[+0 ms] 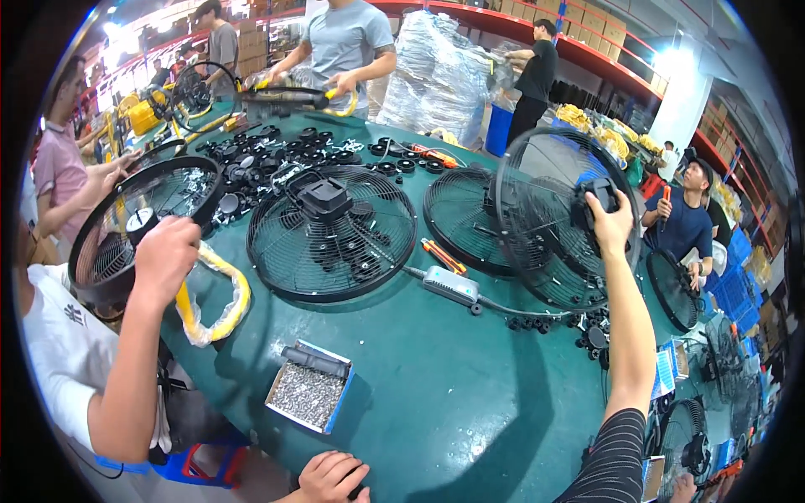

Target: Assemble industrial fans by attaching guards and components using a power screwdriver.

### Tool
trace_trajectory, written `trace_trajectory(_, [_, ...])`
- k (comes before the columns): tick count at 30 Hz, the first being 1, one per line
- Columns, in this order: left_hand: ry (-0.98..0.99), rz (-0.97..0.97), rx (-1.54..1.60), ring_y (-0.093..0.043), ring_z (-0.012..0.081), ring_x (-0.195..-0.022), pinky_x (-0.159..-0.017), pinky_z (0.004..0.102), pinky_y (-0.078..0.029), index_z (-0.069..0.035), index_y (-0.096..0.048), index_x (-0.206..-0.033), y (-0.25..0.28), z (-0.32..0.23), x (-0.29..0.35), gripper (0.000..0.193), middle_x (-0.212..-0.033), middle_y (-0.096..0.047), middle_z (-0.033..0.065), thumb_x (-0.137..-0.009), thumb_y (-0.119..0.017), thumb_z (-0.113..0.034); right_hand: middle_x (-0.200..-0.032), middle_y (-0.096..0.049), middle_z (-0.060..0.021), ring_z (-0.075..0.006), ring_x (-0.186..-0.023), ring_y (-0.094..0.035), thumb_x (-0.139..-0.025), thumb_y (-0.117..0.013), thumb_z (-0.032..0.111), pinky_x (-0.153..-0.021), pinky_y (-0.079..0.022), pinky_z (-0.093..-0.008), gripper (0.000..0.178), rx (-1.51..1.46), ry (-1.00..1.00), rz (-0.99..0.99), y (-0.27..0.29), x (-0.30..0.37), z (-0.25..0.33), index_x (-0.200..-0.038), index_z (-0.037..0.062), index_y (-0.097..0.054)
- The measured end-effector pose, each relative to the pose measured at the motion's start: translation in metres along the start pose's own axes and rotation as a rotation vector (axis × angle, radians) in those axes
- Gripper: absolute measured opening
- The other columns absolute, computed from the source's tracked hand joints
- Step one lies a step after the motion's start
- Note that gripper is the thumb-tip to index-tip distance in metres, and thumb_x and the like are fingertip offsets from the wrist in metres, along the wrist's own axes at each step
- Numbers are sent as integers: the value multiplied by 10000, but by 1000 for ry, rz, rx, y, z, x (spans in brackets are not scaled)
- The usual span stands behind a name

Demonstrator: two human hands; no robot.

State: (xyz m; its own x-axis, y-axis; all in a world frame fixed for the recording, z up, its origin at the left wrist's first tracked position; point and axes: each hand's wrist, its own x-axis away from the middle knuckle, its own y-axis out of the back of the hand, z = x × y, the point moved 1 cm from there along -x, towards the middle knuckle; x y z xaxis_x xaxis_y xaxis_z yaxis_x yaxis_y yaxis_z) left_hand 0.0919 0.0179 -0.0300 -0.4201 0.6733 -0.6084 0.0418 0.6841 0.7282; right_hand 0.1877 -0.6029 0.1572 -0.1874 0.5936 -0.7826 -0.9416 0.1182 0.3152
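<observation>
The right sleeve (616,457) is black, crossed by thin, closely spaced pale stripes, and stops near the elbow; the forearm (631,344) beyond is bare. The right hand (610,220) and left hand (329,478) are ungloved.

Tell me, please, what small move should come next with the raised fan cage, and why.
Probably lower the raised fan cage onto the green table: the right hand alone grips it, by its black hub, and it is steeply tilted, while the left hand is well away from it.
</observation>
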Motion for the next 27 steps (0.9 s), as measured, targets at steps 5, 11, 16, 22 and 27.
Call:
trace_trajectory(5, [-10, -33, 8, -657, 240, -847, -797, 391, -527, -67, -701, -903, -5, 6, 6, 309, -890, -673, 64, -724, -668, -317, -1134, -666, -222, -313, -1057, -641, -654, -877, 415, -948, -485, -386, 807, -184, 49, 172, -61, 52, 126, -1238, -59, -585])
trace_trajectory(11, [-18, -61, 50, -656, 240, -836, -794, 374, -534, -57, -703, -908, -2, 14, 9, 302, -882, -675, 69, -747, -671, -310, -1207, -612, -251, -378, -1154, -582, -640, -864, 422, -1012, -445, -439, 816, -304, 89, 377, -164, 145, 244, -1243, -37, -563])
trace_trajectory(16, [-40, -87, 55, -657, 243, -831, -783, 370, -534, -51, -701, -910, 2, 11, 9, 284, -873, -672, 75, -746, -679, -282, -1209, -593, -240, -384, -1176, -541, -648, -844, 442, -1025, -408, -471, 809, -300, 140, 561, -182, 188, 303, -1242, -23, -552])
trace_trajectory(22, [-66, -132, 135, -653, 294, -820, -752, 404, -538, -6, -685, -918, 0, 12, 0, 280, -866, -663, 123, -764, -658, -239, -1193, -606, -241, -391, -1141, -570, -646, -833, 500, -999, -435, -470, 826, -237, 124, 580, -231, 208, 324, -1214, -30, -549])
trace_trajectory(27, [-42, -156, 159, -650, 336, -811, -725, 433, -542, 31, -672, -924, -1, 8, -2, 278, -860, -656, 163, -779, -640, -204, -1216, -606, -223, -360, -1189, -563, -654, -790, 629, -1008, -441, -450, 901, -172, 71, 684, -236, 179, 308, -1230, -21, -548])
